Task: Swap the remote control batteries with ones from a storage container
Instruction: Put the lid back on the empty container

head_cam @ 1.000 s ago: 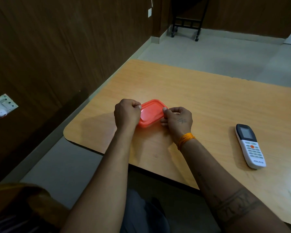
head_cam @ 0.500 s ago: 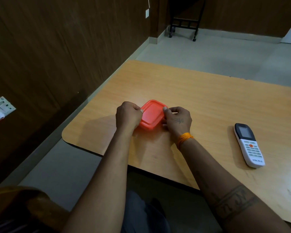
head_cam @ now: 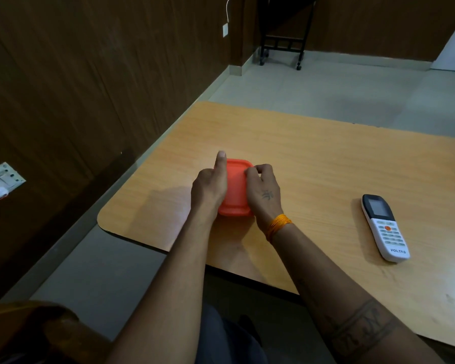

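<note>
Head view showed my left hand (head_cam: 209, 186) and right hand (head_cam: 263, 191) clamped on opposite sides of the orange container (head_cam: 235, 187), lid on, near the table's (head_cam: 313, 158) left edge. I noted the remote (head_cam: 385, 227) lying well apart to the right, untouched.

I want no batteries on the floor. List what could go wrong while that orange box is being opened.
1. The orange container sits near the table's left rounded corner; if the lid pops suddenly, contents might scatter over that edge.
2. Both hands, left hand and right hand, only press its sides, so it could slide.
3. The remote lies close to the right forearm; a jerk might knock it.
</note>
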Tool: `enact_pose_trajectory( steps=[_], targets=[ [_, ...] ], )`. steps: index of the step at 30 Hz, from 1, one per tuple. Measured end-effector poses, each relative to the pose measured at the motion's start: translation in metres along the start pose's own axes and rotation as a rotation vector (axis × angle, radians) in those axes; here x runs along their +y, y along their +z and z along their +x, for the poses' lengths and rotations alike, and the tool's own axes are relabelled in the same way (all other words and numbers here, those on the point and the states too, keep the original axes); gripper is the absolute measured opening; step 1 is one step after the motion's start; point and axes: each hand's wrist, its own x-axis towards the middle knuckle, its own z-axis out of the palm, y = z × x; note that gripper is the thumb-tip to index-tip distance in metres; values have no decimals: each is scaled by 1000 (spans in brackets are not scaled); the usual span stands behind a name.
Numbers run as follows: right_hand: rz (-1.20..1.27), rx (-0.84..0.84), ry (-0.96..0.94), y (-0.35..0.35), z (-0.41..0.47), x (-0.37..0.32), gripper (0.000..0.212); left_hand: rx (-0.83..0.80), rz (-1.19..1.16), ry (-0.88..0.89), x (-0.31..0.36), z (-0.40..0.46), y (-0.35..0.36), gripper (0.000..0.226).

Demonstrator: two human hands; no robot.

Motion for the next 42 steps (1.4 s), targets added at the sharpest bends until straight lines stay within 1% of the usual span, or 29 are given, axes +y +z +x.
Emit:
enact_pose_trajectory(
  steps=[3,5,7,10,14,17,21,23,26,30,33,35,37,38,40,42],
  targets=[
    [11,28,35,1,-5,0,67,8,57,28,0,-3,2,78],
    [-9,36,15,2,-6,1,80,11,80,62,0,-5,1,72],
    [-11,44,9,2,-6,2,79,1,83,77,1,-7,2,66],
    [2,65,9,0,-9,-2,72,-28,48,86,3,-8,1,65],
    [-10,61,16,-1,-13,-7,79,-27,-46,86,3,-12,-3,58],
    [-10,75,16,0,-15,-9,71,-3,-62,92,1,-17,-10,54],
    [25,131,102,7,-19,-12,56,39,-2,117,-10,-26,-32,53],
    [23,120,105,17,-25,-17,53,59,-34,112,-22,-30,-50,43],
    [42,49,81,43,-42,-25,46,118,-80,92,-42,-29,-86,22],
    [48,-92,50,91,-72,-32,38,211,-56,73,-65,-11,-144,15],
    [115,-230,113,122,-86,-34,26,224,-96,21,-79,7,-185,10],
    [146,-285,147,138,-91,-34,21,211,-67,-9,-83,14,-203,7],
    [174,-311,167,151,-93,-34,8,192,-38,-28,-87,19,-215,9],
    [182,-316,177,155,-94,-34,6,179,-23,-35,-89,21,-219,11],
    [181,-324,202,164,-92,-30,16,166,15,-42,-95,24,-223,15],
    [178,-322,218,168,-92,-27,18,167,31,-47,-102,28,-223,24]
  ],
)
